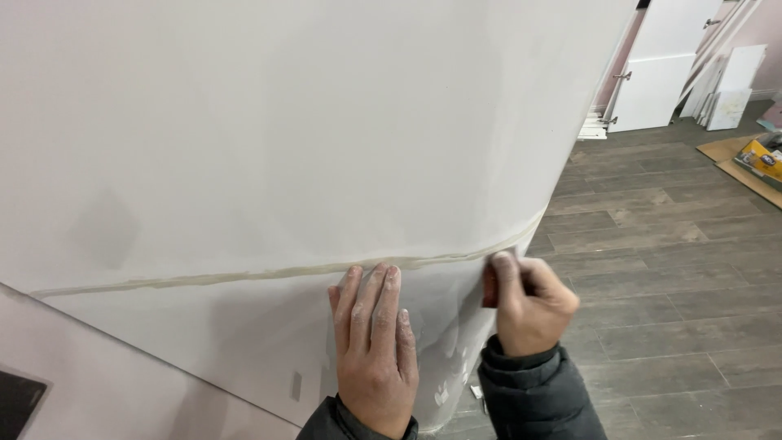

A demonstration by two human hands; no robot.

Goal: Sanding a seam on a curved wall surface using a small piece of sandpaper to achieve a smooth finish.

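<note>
Wall panel: a large white sheet (285, 122) fills most of the view, smooth and matt, with its right edge running down to the floor.
Seam: a pale, yellowish strip of tape or filler (244, 277) crosses the sheet low down, rising slightly to the right edge; its surface looks rough and uneven.
Floor: grey-brown wood planks (668, 244) spread to the right of the sheet.
Background: white boards and cabinet doors (660, 73) lean at the far wall, with flattened cardboard (725, 155) and a yellow packet (764, 156) on the floor near them, well apart from the hands.
Left hand: (372, 346) dusty, laid flat and open on the sheet, fingertips touching the seam, holding nothing.
Right hand: (529, 301) closed in a fist at the sheet's edge, gripping a small reddish-brown block (489, 285) pressed against the seam's right end.
</note>
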